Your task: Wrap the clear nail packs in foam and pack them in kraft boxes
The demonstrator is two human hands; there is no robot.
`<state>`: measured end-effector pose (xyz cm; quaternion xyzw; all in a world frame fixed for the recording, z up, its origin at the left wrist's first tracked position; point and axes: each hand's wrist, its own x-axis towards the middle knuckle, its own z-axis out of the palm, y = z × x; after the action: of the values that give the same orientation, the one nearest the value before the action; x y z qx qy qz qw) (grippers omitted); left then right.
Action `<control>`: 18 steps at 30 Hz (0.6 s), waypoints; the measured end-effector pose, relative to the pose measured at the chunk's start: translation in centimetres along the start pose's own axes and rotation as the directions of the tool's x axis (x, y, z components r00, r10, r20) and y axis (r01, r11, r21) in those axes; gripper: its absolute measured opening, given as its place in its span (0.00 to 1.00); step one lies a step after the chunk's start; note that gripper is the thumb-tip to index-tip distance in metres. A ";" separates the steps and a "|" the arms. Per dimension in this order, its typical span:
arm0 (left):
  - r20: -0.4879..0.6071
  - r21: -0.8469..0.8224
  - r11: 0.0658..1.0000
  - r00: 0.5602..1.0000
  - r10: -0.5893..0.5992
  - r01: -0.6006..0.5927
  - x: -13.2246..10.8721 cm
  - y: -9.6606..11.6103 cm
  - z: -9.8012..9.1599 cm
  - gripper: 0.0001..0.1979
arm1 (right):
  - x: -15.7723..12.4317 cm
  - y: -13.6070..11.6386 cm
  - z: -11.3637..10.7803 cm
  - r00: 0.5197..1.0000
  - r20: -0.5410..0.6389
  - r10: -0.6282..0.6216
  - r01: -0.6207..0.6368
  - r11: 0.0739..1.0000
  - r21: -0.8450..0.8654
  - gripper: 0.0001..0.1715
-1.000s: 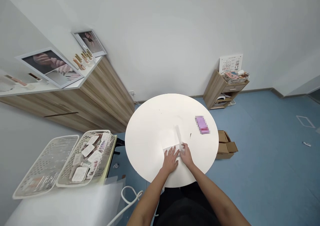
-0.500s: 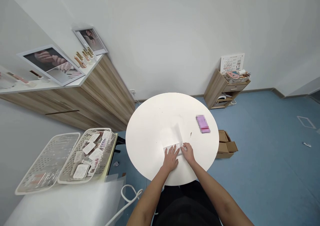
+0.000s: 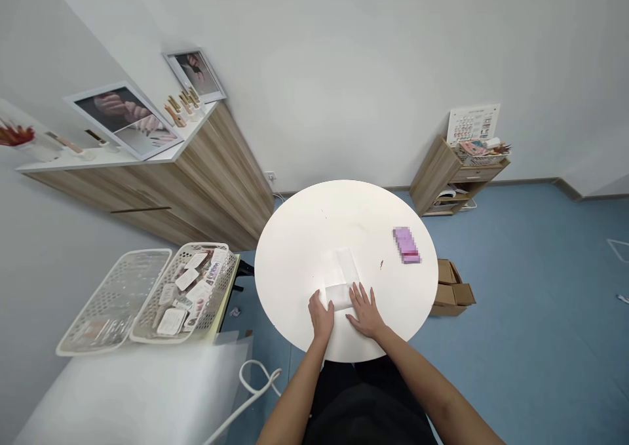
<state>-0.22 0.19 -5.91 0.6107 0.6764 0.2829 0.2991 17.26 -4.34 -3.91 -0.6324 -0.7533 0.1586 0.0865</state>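
On the round white table [image 3: 304, 235] lies a white folded sheet or flat pouch [image 3: 341, 276], hard to tell apart from the tabletop. My left hand [image 3: 322, 316] grips its near left corner with curled fingers. My right hand [image 3: 362, 309] lies flat with fingers spread on the sheet's near right edge. A small pink box [image 3: 406, 244] sits on the table to the right, apart from both hands.
Two white perforated baskets [image 3: 147, 294] stand at the left, one holding several flat packets. A long wooden cabinet [image 3: 196, 176] carries framed pictures. A small wooden shelf unit [image 3: 449, 173] stands by the far wall. Cardboard boxes [image 3: 449, 291] lie on the blue floor beside the table.
The raised flap of the sheet has been laid down flat. My right hand went from pinching it to pressing flat; my left hand slid to the near left corner and curled.
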 end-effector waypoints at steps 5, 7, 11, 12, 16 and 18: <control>0.091 -0.117 0.937 0.943 -0.319 0.329 -1.1 -0.8 1.2 0.24 | 0.5 -0.5 -1.1 0.997 0.044 0.066 -0.065 0.998 -0.006 0.38; 0.109 -0.122 0.931 0.937 -0.332 0.344 -0.9 -0.5 1.7 0.20 | 0.8 -0.6 -1.5 0.995 0.058 0.078 -0.078 0.997 0.003 0.35; 0.111 -0.147 0.942 0.952 -0.286 0.300 -0.3 0.6 2.2 0.12 | 1.4 -0.2 -2.4 0.992 0.099 0.078 -0.081 0.996 0.025 0.31; 0.106 -0.161 0.948 0.959 -0.261 0.276 -0.2 1.0 2.2 0.12 | 1.6 0.0 -2.7 0.991 0.114 0.073 -0.078 0.996 0.037 0.31; 0.082 -0.217 0.969 0.991 -0.105 0.120 -0.3 3.3 2.4 0.08 | 2.3 2.0 -3.5 0.985 0.173 0.010 -0.038 0.987 0.157 0.33; 0.087 -0.221 0.975 0.995 0.040 -0.020 -0.7 4.6 2.6 0.05 | 2.5 3.1 -3.7 0.983 0.179 -0.026 -0.017 0.972 0.232 0.36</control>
<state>4.82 -0.04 -4.14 0.5962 0.6173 0.3326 0.3909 20.86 -0.93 -1.71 -0.5992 -0.7356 0.3026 0.0916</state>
